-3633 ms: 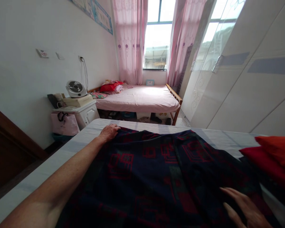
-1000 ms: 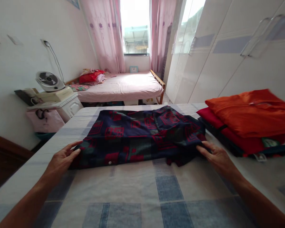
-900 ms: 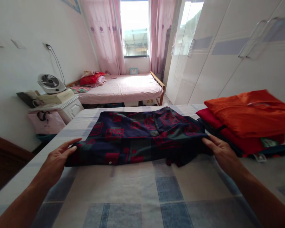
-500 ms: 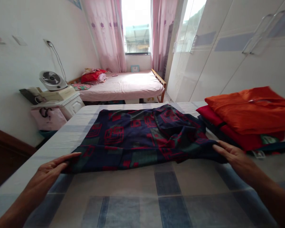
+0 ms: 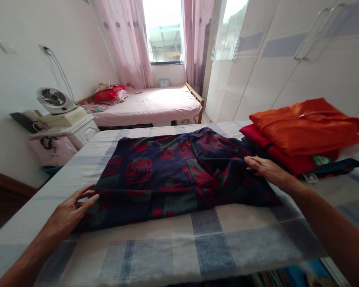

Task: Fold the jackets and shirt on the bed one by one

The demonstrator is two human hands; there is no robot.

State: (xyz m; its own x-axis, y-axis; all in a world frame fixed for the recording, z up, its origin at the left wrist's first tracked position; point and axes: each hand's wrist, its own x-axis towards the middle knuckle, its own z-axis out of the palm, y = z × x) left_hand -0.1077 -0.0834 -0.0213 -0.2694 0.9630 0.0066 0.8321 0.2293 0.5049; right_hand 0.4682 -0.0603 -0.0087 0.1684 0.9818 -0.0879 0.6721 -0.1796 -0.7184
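Note:
A navy garment point(image 5: 167, 171) with red square outlines and green patches lies spread on the bed; it looks like a shirt, though its collar and sleeves are hard to make out. At its left edge, my left hand point(image 5: 68, 209) has thumb and fingers closed on a fold of the cloth. On the far side, my right hand point(image 5: 266, 169) pinches the fabric near the right edge, slightly raised, with the cloth bunched beneath it.
Folded clothes, an orange jacket point(image 5: 308, 125) on top of red ones point(image 5: 275, 155), are stacked right of the garment. The checked bedsheet point(image 5: 179, 259) ends at the near edge. A fan point(image 5: 55, 99) stands on the left cabinet point(image 5: 85, 133). White wardrobes point(image 5: 266, 79) line the right.
My right hand has moved up and left from the garment's near right corner to cloth farther in. My left hand has shifted its grip along the left edge. The view has tilted slightly.

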